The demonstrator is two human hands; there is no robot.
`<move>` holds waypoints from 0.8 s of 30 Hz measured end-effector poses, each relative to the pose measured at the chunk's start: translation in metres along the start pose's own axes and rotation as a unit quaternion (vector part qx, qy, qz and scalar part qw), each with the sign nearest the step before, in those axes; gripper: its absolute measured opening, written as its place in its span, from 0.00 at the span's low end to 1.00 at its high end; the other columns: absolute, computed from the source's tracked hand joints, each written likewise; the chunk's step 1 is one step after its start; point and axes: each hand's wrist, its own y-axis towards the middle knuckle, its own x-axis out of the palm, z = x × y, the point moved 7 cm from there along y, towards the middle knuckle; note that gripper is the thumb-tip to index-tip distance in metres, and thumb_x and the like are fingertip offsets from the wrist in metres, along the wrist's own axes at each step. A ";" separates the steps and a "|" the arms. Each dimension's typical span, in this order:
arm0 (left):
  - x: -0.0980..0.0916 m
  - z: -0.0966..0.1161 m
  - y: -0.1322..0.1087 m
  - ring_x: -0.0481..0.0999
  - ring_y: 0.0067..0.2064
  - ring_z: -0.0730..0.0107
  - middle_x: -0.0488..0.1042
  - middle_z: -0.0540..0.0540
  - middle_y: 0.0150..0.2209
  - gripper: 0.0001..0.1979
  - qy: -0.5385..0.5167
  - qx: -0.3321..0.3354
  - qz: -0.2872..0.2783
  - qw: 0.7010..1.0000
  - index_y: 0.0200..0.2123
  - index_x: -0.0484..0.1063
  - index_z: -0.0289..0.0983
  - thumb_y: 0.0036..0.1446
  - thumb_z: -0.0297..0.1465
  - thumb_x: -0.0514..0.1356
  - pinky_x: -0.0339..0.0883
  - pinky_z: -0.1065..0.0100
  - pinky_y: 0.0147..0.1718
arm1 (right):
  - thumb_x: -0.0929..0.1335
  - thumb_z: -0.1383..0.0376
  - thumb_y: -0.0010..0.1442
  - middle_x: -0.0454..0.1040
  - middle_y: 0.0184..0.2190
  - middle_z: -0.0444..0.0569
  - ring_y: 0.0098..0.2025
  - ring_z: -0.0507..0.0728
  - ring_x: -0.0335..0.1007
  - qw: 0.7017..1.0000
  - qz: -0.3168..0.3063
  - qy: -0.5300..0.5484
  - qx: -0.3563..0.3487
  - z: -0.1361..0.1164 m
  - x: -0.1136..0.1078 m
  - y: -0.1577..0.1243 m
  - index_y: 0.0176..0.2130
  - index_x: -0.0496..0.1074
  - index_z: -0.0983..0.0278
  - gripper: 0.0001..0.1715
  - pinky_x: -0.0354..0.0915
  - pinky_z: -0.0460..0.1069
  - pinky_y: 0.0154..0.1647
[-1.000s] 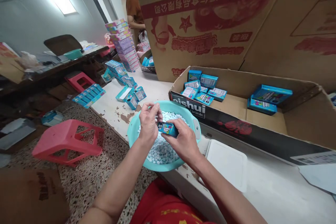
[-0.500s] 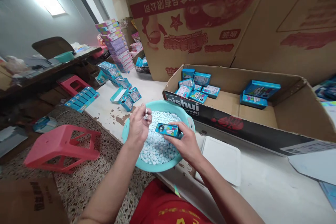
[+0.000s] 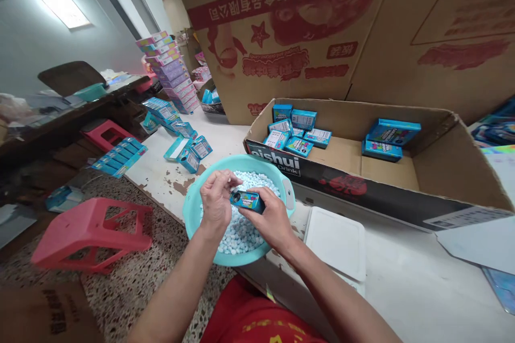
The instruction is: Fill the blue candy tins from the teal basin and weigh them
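My right hand (image 3: 273, 217) is wrapped round a small blue candy box (image 3: 247, 200), tilted with its round dark opening facing left. At that opening are the curled fingers of my left hand (image 3: 216, 201), closed on a few small white candies, now mostly hidden by the fingers. Both hands are over a turquoise basin (image 3: 190, 206) filled with small white and pale blue candies (image 3: 239, 238). A flattened part of the heap lies under the box, partly covered by my hands.
Right of the basin lies a white scale-like slab (image 3: 336, 241). Behind it, a long open carton (image 3: 346, 193) holds several blue boxes (image 3: 300, 146). More blue boxes (image 3: 189, 159) stand on the table at left, before a tall stack of pink and purple boxes (image 3: 175, 77). A red stool (image 3: 88, 233) stands on the floor.
My left hand has moved right and turned, bringing its fingers and the candies to the box's opening. The box has shifted slightly left in my right hand, and the view has moved a little.
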 end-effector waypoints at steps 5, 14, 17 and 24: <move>0.004 0.000 -0.001 0.71 0.27 0.73 0.68 0.51 0.23 0.15 -0.001 -0.009 -0.002 1.000 0.18 0.65 0.36 0.45 0.35 0.67 0.68 0.70 0.32 | 0.73 0.68 0.50 0.74 0.38 0.47 0.42 0.58 0.71 1.000 0.001 0.002 0.001 0.003 0.005 0.004 0.40 0.72 0.60 0.15 0.65 0.52 0.44; -0.048 -0.001 0.015 0.75 0.38 0.61 0.75 0.46 0.30 0.16 0.260 0.022 -0.056 0.964 0.22 0.71 0.38 0.49 0.44 0.64 0.71 0.61 0.41 | 0.76 0.61 0.49 0.75 0.40 0.46 0.42 0.57 0.72 0.992 0.079 0.089 0.051 -0.008 -0.064 -0.031 0.42 0.73 0.59 0.19 0.68 0.51 0.44; -0.072 -0.034 0.004 0.70 0.54 0.49 0.74 0.41 0.49 0.18 0.508 0.036 -0.178 0.842 0.38 0.77 0.41 0.48 0.46 0.63 0.62 0.49 0.55 | 0.75 0.60 0.51 0.76 0.39 0.47 0.40 0.57 0.73 0.984 0.155 0.053 0.072 -0.001 -0.116 -0.060 0.42 0.73 0.59 0.18 0.69 0.50 0.41; -0.059 -0.089 -0.055 0.59 0.64 0.49 0.54 0.49 0.67 0.27 0.647 0.135 -0.452 0.599 0.62 0.58 0.57 0.60 0.37 0.56 0.54 0.44 0.60 | 0.73 0.56 0.53 0.76 0.38 0.50 0.40 0.59 0.74 0.959 0.248 -0.053 0.127 0.074 -0.160 -0.098 0.41 0.73 0.61 0.17 0.71 0.53 0.42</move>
